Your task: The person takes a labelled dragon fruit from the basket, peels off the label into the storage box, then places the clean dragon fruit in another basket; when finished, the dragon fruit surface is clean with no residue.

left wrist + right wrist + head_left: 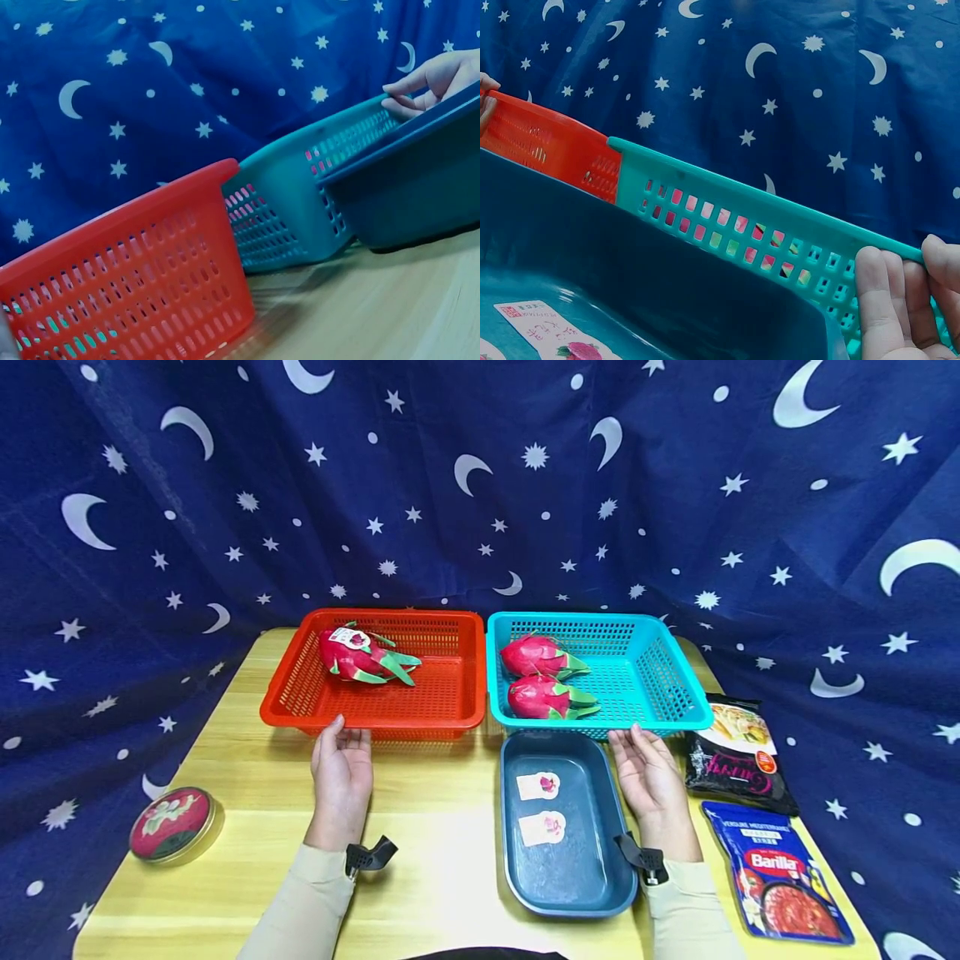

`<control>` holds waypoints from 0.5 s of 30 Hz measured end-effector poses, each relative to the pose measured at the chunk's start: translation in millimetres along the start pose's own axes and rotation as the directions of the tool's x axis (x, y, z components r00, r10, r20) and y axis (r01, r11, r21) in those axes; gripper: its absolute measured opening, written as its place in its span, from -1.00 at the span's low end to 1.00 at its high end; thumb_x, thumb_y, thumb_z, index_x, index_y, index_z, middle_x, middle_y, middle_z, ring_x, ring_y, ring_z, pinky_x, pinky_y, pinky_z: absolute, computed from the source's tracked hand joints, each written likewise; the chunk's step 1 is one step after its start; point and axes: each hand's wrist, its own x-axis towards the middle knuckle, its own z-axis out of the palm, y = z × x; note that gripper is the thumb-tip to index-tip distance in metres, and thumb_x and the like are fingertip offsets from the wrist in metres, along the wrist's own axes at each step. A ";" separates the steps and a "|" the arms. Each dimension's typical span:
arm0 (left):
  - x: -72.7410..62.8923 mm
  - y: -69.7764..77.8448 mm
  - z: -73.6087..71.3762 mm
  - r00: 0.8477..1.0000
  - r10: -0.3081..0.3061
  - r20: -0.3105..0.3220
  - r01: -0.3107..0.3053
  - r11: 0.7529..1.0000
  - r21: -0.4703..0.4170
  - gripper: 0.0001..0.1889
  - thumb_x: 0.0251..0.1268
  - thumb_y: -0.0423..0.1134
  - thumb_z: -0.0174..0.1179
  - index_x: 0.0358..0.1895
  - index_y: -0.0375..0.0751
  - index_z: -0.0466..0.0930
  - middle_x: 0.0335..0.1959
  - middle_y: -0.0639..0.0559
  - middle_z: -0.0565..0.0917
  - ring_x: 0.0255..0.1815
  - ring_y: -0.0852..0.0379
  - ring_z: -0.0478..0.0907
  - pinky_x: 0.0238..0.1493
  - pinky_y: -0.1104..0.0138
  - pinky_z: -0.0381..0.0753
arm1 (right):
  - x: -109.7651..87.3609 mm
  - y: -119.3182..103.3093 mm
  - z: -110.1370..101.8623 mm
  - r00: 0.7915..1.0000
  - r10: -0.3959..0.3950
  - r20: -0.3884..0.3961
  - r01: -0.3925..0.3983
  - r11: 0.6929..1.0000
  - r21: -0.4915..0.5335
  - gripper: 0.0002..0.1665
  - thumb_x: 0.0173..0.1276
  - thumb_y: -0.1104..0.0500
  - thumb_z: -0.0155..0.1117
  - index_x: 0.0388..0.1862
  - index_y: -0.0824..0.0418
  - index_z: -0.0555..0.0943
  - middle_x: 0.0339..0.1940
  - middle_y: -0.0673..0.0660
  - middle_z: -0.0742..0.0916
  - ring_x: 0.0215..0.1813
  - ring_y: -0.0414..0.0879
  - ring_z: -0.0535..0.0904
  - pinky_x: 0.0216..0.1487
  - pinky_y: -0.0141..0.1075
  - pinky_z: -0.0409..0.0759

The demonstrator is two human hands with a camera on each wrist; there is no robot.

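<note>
My left hand (342,785) grips the front rim of the red plastic basket (420,722), its thumb up at the edge and the other fingers lower. One dragon fruit (352,656) with a white label lies inside. The front rim of the turquoise basket (660,723) is pinched by my right hand (654,781); in the right wrist view the thumb is at the rim and the fingers (881,292) lie along the holed wall. Two dragon fruits, a rear one (531,655) and a front one (536,697), lie in its left part.
A dark blue tub (570,881) holding two fruit-picture labels (542,828) stands before the turquoise basket. At right lie a black food packet (738,756) and a blue Barilla pouch (776,877). A round red tin (172,824) sits at left. A star-patterned curtain (420,468) hangs behind.
</note>
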 end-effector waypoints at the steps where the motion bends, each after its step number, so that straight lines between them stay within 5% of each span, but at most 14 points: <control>1: 0.5 0.3 -0.5 1.000 0.003 0.000 -0.003 1.000 -0.002 -0.87 0.50 -0.47 0.24 -0.24 -0.28 0.49 -0.28 -0.08 0.51 -0.26 0.07 0.52 -0.01 0.27 0.62 | -0.4 0.2 0.7 1.000 -0.002 0.004 0.002 1.000 -0.010 -0.88 0.53 0.43 0.24 -0.26 0.35 0.54 -0.26 0.29 0.73 -0.11 0.07 0.73 0.32 -0.18 0.54; 9: 1.9 1.1 -5.2 1.000 0.016 0.005 -0.016 1.000 -0.004 -0.88 0.51 -0.50 0.22 -0.23 -0.31 0.48 -0.30 -0.11 0.53 -0.28 0.05 0.54 -0.02 0.25 0.65 | -11.5 -7.1 9.9 0.995 -0.093 -0.023 0.084 0.964 -0.254 -0.88 0.54 0.42 0.26 -0.26 0.38 0.66 -0.33 0.29 0.76 -0.19 0.06 0.78 0.11 -0.14 0.70; 15: 0.9 0.2 -4.4 1.000 0.020 0.017 -0.020 1.000 0.015 -0.90 0.53 -0.49 0.20 -0.19 -0.32 0.48 -0.27 -0.11 0.51 -0.28 0.06 0.55 -0.08 0.26 0.67 | -25.2 -17.9 29.0 0.960 -0.254 -0.116 0.190 0.899 -0.394 -0.84 0.49 0.39 0.36 -0.32 0.35 0.58 -0.48 0.23 0.70 -0.43 0.01 0.71 -0.29 -0.18 0.76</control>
